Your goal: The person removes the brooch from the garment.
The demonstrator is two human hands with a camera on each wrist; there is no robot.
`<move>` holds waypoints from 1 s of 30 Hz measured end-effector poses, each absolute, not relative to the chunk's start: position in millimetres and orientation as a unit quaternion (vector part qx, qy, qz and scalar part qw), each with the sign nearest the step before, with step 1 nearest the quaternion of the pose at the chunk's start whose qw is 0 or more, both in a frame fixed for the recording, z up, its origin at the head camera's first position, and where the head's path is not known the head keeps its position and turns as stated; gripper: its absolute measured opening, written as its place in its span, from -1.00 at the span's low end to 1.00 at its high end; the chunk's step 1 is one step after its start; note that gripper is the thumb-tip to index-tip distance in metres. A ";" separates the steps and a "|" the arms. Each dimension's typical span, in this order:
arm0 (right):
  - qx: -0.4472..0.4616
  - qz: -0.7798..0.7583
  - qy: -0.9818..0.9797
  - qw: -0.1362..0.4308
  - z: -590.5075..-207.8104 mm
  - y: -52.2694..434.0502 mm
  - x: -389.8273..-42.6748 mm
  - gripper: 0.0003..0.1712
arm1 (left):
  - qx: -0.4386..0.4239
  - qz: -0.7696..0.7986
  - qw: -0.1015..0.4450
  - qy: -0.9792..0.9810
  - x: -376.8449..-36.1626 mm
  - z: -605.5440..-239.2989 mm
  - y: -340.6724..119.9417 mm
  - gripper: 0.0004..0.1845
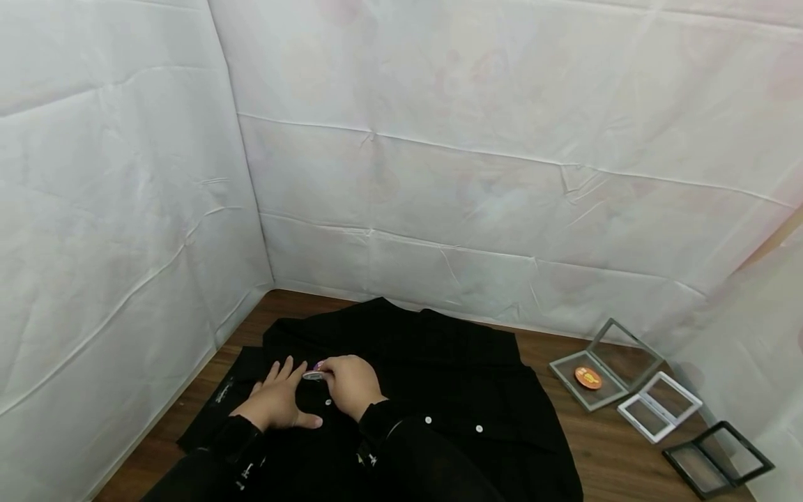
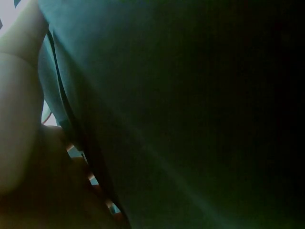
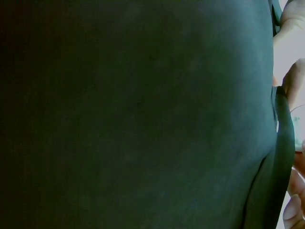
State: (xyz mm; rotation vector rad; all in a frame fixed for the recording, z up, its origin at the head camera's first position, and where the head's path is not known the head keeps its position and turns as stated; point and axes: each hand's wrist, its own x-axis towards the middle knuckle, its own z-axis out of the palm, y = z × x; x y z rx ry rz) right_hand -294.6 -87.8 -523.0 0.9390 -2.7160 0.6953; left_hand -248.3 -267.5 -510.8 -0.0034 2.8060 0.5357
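Note:
A black shirt (image 1: 452, 369) with white buttons lies spread on the wooden table. My right hand (image 1: 353, 383) pinches a small round badge (image 1: 314, 375) above the shirt's left part; it shows a silvery side and a bit of purple. At the right edge of the right wrist view, part of a pale round thing (image 3: 299, 126) shows among the fingers. To the left of the badge, my left hand (image 1: 276, 404) rests on the cloth with its fingers spread. Dark fabric fills most of both wrist views.
Three open hinged cases stand at the right: a grey-green one (image 1: 590, 404) with an orange round badge (image 1: 588, 378) in it, a white one (image 1: 655, 438) and a black one (image 1: 709, 495). White sheeting (image 1: 401, 188) hangs behind and at the sides of the table (image 1: 602, 446).

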 end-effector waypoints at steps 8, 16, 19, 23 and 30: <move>0.299 0.253 -0.916 0.092 -517.9 -88.8 -290.8 -0.82 | -0.002 0.184 0.145 0.972 -245.8 -509.6 -269.1 0.41; 0.290 0.294 -0.908 0.074 -514.7 -79.1 -287.8 -0.82 | -0.003 0.183 0.135 0.974 -243.7 -508.4 -266.9 0.41; 0.284 0.305 -0.906 0.070 -513.9 -72.3 -287.1 -0.83 | 0.001 0.182 0.129 0.975 -244.9 -510.2 -264.8 0.43; 0.282 0.339 -0.895 0.068 -508.1 -61.5 -284.9 -0.85 | 0.021 0.177 0.115 0.977 -242.5 -510.3 -262.4 0.40; 0.270 0.444 -0.853 0.053 -467.5 -27.1 -277.1 -0.87 | 0.074 0.202 0.071 0.974 -232.5 -482.1 -249.0 0.04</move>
